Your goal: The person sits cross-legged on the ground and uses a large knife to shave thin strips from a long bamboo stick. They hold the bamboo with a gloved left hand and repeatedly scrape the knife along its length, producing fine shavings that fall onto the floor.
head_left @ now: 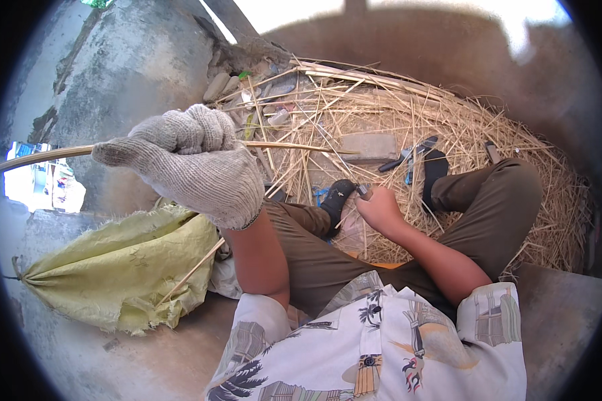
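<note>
My left hand [187,164], in a knitted off-white work glove, is closed around a long thin strip of split cane or bamboo [53,155]. The strip runs level across the upper left, and its thin tip stops near a brick [369,146]. Lower and to the right, my bare right hand [382,210] is closed on a small tool with a short metal end [363,191]. Its handle is hidden in the fingers, so its kind is unclear. That hand is between my legs, close to a dark shoe [339,200], and apart from the strip.
Loose straw-coloured strips [468,120] cover the ground ahead and to the right. Beyond the right hand lies a black-and-blue hand tool [411,152]. A yellow woven sack [124,267] lies at left, beneath a rough concrete wall [134,60]. Stones [217,87] are at the wall's foot.
</note>
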A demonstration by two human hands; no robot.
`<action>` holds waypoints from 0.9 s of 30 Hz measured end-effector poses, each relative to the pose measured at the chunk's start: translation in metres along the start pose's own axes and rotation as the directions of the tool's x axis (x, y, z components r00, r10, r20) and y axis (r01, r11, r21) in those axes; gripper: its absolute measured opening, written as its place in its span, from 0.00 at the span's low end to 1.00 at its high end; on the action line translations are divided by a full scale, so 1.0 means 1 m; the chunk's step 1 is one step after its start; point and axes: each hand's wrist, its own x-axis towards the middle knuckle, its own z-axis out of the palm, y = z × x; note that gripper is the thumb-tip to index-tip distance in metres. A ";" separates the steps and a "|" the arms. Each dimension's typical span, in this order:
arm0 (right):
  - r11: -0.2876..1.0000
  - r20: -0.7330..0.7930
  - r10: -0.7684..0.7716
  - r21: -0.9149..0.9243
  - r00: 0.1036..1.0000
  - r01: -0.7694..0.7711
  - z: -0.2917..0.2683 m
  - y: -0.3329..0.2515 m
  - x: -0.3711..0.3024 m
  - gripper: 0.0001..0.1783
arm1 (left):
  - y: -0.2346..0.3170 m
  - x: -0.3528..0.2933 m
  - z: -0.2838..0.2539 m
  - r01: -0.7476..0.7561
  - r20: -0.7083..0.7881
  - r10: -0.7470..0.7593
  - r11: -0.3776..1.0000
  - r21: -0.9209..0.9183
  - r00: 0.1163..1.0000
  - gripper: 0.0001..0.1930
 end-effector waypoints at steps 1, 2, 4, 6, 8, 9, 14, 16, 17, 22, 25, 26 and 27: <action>0.999 0.057 0.015 0.052 0.998 -0.018 0.002 0.002 0.001 0.16 | 0.001 0.002 -0.003 0.009 -0.008 -0.009 1.000 -0.005 1.000 0.33; 0.994 0.115 0.027 0.102 0.993 -0.039 0.003 0.004 0.003 0.16 | 0.001 0.003 -0.006 0.019 -0.016 -0.019 1.000 -0.010 1.000 0.33; 0.953 0.222 0.120 0.247 0.968 -0.175 0.007 0.003 0.005 0.16 | -0.001 0.005 -0.014 0.013 0.061 -0.011 0.999 -0.030 0.998 0.33; 0.819 0.334 0.275 0.410 0.902 -0.401 0.011 0.000 0.007 0.16 | -0.008 0.006 -0.019 0.021 0.089 -0.018 0.999 -0.038 0.996 0.33; 0.848 0.251 0.274 0.393 0.929 -0.356 0.008 0.000 0.008 0.16 | -0.014 0.005 -0.021 0.041 0.067 -0.039 0.999 -0.035 0.997 0.33; 0.862 0.206 0.271 0.384 0.940 -0.332 0.005 0.001 0.009 0.17 | -0.014 0.005 -0.021 0.045 0.065 -0.042 0.998 -0.046 0.997 0.33; 0.993 0.035 -0.018 0.115 0.999 0.014 0.000 -0.002 0.003 0.15 | -0.014 0.002 -0.011 0.058 0.001 -0.058 0.998 0.014 0.998 0.34; 0.993 0.027 -0.080 0.093 0.996 0.078 -0.006 -0.020 -0.007 0.15 | -0.019 0.000 -0.008 0.047 -0.020 -0.046 0.999 0.026 0.999 0.34; 0.991 0.041 -0.081 0.109 0.996 0.076 -0.011 -0.031 -0.012 0.15 | -0.019 0.000 -0.008 0.038 -0.032 -0.037 0.999 0.037 0.999 0.35; 0.968 -0.006 -0.249 0.046 0.969 0.248 -0.013 -0.039 -0.019 0.14 | -0.017 0.000 -0.006 0.052 -0.081 -0.048 0.997 0.058 0.996 0.35; 0.986 -0.004 -0.168 0.004 0.986 0.168 -0.003 -0.011 0.004 0.15 | -0.017 -0.005 0.002 0.024 -0.118 -0.009 0.992 0.127 0.993 0.35; 0.995 0.018 -0.096 0.003 0.995 0.096 -0.002 0.004 0.017 0.16 | -0.017 -0.006 0.005 0.007 -0.139 0.015 0.987 0.162 0.990 0.35; 1.000 0.043 -0.027 0.002 0.999 0.027 -0.004 0.002 0.021 0.16 | -0.016 -0.005 0.005 0.015 -0.121 0.001 0.991 0.131 0.993 0.35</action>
